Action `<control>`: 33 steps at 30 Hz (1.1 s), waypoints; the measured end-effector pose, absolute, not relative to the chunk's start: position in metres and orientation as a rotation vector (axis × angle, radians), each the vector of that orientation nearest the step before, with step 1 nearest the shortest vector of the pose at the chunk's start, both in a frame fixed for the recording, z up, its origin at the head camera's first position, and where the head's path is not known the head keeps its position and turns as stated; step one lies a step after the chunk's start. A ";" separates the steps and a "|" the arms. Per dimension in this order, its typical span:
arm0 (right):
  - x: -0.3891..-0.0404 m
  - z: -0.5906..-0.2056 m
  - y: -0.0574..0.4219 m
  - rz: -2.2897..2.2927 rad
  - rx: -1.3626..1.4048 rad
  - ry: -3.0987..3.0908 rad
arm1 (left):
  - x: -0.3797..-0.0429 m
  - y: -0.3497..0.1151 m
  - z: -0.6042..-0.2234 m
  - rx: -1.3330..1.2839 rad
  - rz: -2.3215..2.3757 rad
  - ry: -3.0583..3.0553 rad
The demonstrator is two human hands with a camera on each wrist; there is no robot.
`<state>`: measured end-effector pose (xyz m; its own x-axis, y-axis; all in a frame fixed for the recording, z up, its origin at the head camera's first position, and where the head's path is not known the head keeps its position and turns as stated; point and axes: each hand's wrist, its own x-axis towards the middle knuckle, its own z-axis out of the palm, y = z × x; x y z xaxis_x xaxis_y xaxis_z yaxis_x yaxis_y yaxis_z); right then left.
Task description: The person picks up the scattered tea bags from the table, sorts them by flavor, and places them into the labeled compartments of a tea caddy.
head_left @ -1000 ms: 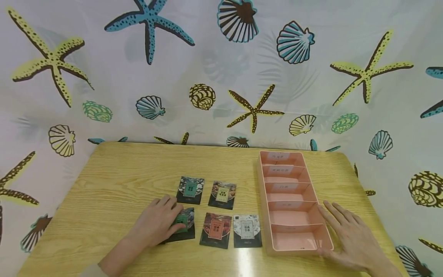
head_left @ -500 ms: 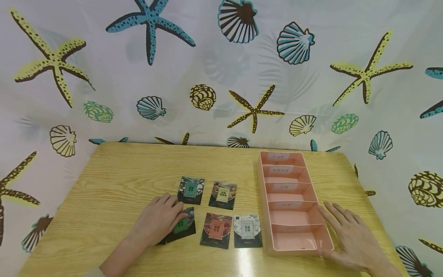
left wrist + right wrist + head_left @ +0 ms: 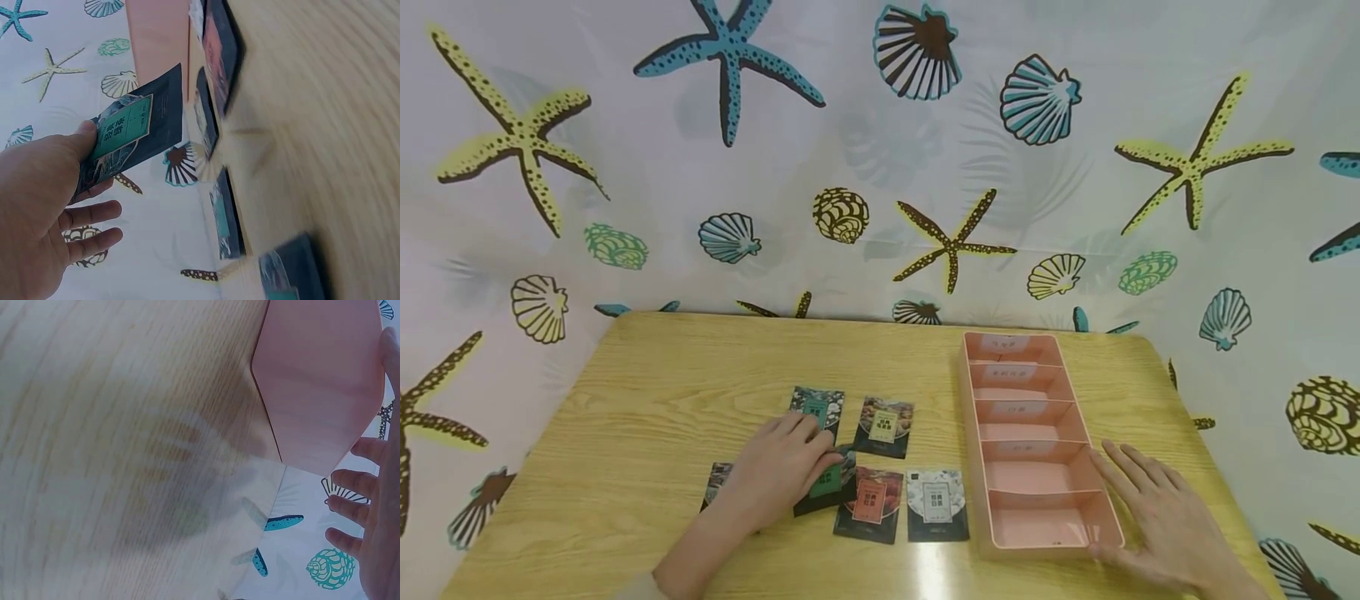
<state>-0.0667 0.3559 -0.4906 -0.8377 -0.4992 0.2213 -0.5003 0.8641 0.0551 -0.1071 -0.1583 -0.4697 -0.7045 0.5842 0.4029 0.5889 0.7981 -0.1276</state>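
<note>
My left hand (image 3: 778,467) pinches a dark tea packet with a green label (image 3: 134,134) between thumb and fingers, raised off the table. In the head view this packet partly overlaps the red-labelled tea packet (image 3: 871,518). Under my left wrist, another dark packet (image 3: 717,480) is mostly hidden. A teal-labelled packet (image 3: 822,401) lies behind the hand, partly covered, with a yellow-labelled packet (image 3: 883,427) to its right. My right hand (image 3: 1172,521) is at the right side of the pink divided box (image 3: 980,479), fingers nearly straight, its thumb by the front corner.
A white-labelled tea packet (image 3: 937,507) lies between the red-labelled one and the box. Several compartments run along the box, most with white paper labels (image 3: 1017,407) on their walls. A patterned curtain (image 3: 880,275) hangs behind the wooden table (image 3: 662,375).
My left hand has lifted the green-labelled packet and carried it to the right, baring part of another packet on the left. My right hand and the box stay where they were.
</note>
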 end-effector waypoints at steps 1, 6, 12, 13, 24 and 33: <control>-0.067 -0.491 0.356 0.006 0.766 -2.811 | -0.107 -0.155 -0.469 -0.884 -0.019 -2.548; -0.066 -0.491 0.354 -0.005 0.766 -2.825 | -0.108 -0.139 -0.467 -0.890 -0.078 -2.566; -0.066 -0.490 0.354 -0.014 0.770 -2.837 | -0.109 -0.119 -0.462 -0.930 -0.096 -2.600; -0.066 -0.490 0.354 -0.015 0.773 -2.836 | -0.110 -0.116 -0.461 -0.941 -0.098 -2.589; -0.066 -0.490 0.355 -0.021 0.760 -2.833 | -0.119 -0.077 -0.445 -1.021 -0.201 -2.538; -0.067 -0.489 0.355 -0.035 0.760 -2.834 | -0.125 -0.039 -0.433 -1.112 -0.221 -2.463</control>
<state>-0.0669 0.3546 -0.4895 -0.8458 -0.4975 0.1926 -0.4926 0.8669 0.0760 -0.1250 -0.0389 -0.4327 -0.5877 0.6768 0.4432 0.7450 0.6664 -0.0297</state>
